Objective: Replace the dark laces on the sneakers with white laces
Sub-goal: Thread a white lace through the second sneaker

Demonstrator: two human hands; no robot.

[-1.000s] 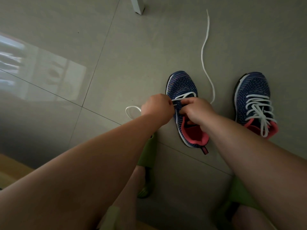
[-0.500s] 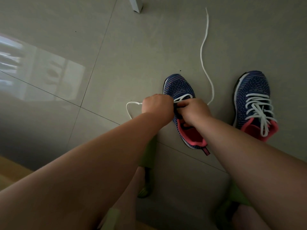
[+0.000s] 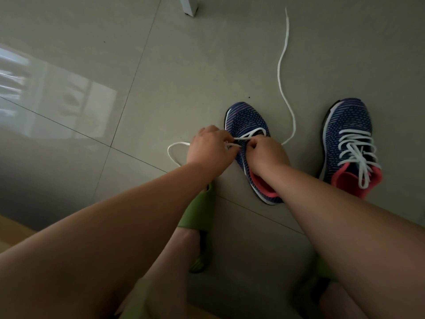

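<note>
Reaching down from the near edge, both bare forearms converging on the blue knit sneaker (image 3: 247, 125) standing on the grey tiled floor (image 3: 161, 65), toe pointing toward 12 o'clock. Left hand (image 3: 210, 149) hovering at the sneaker's 9 o'clock side, knuckles up, wrist bent slightly inward, fingers curled and pinching the white lace (image 3: 250, 134) just beside the eyelets. Right hand (image 3: 266, 155) lying over the tongue and pink collar, back of the hand facing up, fingers curled tight together, thumb and forefinger clamped on the same lace where it crosses the front eyelets. Trailing from the left hand, a loop of lace curving out toward 9 o'clock on the tile; trailing from behind the right hand, the other end snaking away toward 12 o'clock. Second sneaker (image 3: 348, 143) sitting well apart at 3 o'clock, already strung with white lacing, loose ends resting on its pink opening. Green slipper (image 3: 200, 212) showing below the left wrist at 6 o'clock. White furniture leg (image 3: 189, 5) standing at the far edge, 12 o'clock.
</note>
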